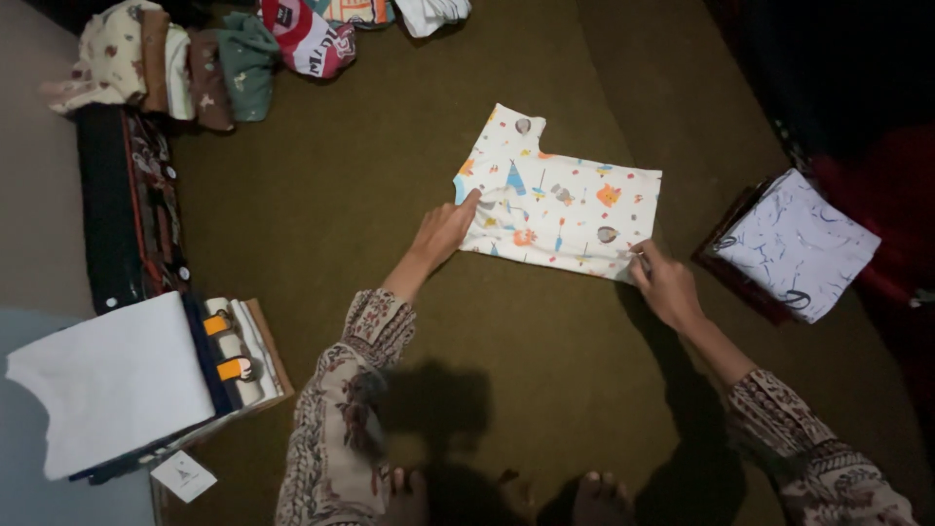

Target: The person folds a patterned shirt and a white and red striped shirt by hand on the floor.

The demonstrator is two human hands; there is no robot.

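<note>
Folding a small printed shirt (557, 206) on the floor.
Left hand (443, 232) lay flat, pinning one edge; right hand (666, 284) pinched the corner, best kept taut and square.

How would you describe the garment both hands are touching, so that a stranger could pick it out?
On the dark olive floor covering, look in the middle, between the left hand and right hand. The small white top lies spread flat there, scattered with bright little cartoon prints, unlike the folded clothes around it.
</note>
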